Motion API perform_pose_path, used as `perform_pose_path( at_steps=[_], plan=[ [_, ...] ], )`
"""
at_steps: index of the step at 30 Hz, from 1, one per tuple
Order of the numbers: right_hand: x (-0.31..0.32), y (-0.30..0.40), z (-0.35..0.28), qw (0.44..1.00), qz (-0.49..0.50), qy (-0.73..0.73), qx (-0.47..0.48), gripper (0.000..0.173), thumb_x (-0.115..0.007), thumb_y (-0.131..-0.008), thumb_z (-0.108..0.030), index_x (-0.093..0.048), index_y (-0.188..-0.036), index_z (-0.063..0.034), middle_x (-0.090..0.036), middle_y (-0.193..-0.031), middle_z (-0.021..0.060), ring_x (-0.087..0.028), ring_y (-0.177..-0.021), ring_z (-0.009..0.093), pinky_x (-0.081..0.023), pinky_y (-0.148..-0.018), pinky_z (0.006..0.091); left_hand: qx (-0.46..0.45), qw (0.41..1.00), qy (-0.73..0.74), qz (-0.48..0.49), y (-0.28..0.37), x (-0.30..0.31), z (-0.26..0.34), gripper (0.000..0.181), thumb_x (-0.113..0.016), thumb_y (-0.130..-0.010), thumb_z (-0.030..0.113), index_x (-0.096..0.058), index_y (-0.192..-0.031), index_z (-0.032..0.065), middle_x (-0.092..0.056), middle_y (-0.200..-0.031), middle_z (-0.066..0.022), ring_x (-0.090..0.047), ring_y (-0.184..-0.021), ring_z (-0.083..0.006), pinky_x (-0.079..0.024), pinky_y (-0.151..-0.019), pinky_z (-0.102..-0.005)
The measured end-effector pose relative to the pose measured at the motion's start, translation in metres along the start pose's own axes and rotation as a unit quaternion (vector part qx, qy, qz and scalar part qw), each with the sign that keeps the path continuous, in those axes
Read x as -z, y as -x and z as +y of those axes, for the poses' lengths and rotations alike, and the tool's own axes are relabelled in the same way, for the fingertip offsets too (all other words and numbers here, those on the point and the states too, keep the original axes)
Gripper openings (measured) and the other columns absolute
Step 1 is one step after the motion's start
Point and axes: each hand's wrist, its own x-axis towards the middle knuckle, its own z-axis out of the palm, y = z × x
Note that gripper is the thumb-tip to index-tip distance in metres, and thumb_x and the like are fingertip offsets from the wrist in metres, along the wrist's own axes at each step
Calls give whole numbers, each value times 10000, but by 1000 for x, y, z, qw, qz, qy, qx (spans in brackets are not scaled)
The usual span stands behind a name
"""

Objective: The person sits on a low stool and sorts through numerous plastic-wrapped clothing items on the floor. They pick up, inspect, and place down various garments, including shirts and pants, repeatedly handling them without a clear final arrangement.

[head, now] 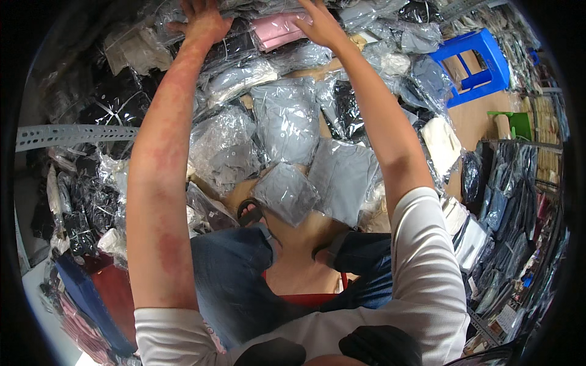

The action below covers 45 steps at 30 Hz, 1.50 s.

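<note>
My left hand (204,25) reaches to the far side of the pile with its fingers spread, resting on or just above clear-bagged garments. Beside it, to the right, lies a folded pink garment in clear plastic (280,31). The thumb of my right hand (322,25) overlaps this packet's right end; the top edge of the view cuts off some fingertips. Between my forearms are bagged grey garments (286,121), with a smaller grey packet (286,190) and a flat grey one (343,178) closer to my knees.
A blue plastic stool (496,61) lies on its side at the upper right, near a green plastic object (520,126). Stacked bagged clothes (508,206) line the right. A perforated metal bar (75,137) juts in from the left, above a blue and dark-red box (87,302).
</note>
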Motion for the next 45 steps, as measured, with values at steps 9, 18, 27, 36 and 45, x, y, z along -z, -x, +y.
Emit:
perform_pose_path(
  at_steps=[9,18,27,36,45],
  plan=[
    [65,183,105,938,-138,-45,-316,606,-698,-840,-387,-551,-1296,-16,-655,-1132,218,-629,-1065,316,-476,-922,369,-21,999,-30,-4,85,38,41,829,-694,-816,415,-277,-1485,159,-234,-1516,-250,-179,-1434,-394,-90,-1092,-690],
    [51,326,157,847,-156,-3,-508,506,-694,-778,-412,-681,-1100,-21,-648,-1153,223,-609,-1109,375,-476,-948,417,-118,966,44,-226,184,117,113,892,-704,-815,374,-209,-1508,108,-327,-1480,-262,-330,-1381,-388,-147,-1116,-640],
    [42,338,145,800,-135,47,-582,606,-669,-779,-409,-567,-1256,-49,-533,-1315,218,-508,-1239,380,-426,-1005,465,-202,855,133,-458,269,142,150,778,-692,-842,331,-326,-1448,8,-359,-1466,-258,-331,-1380,-374,-278,-1145,-402],
    [20,363,176,612,48,-201,-763,697,-793,-718,-313,-467,-1242,9,-550,-1253,219,-551,-1167,350,-508,-878,408,-220,861,147,-434,260,117,145,687,-659,-872,307,-370,-1419,7,-440,-1398,-252,-439,-1294,-376,-364,-1077,-407],
    [4,370,192,774,-81,-128,-615,502,-763,-759,-261,-634,-1173,-8,-656,-1100,108,-605,-1032,232,-489,-839,414,-199,843,114,-487,261,118,135,664,-647,-883,310,-384,-1413,7,-445,-1404,-234,-440,-1299,-361,-362,-1082,-396]
  ],
)
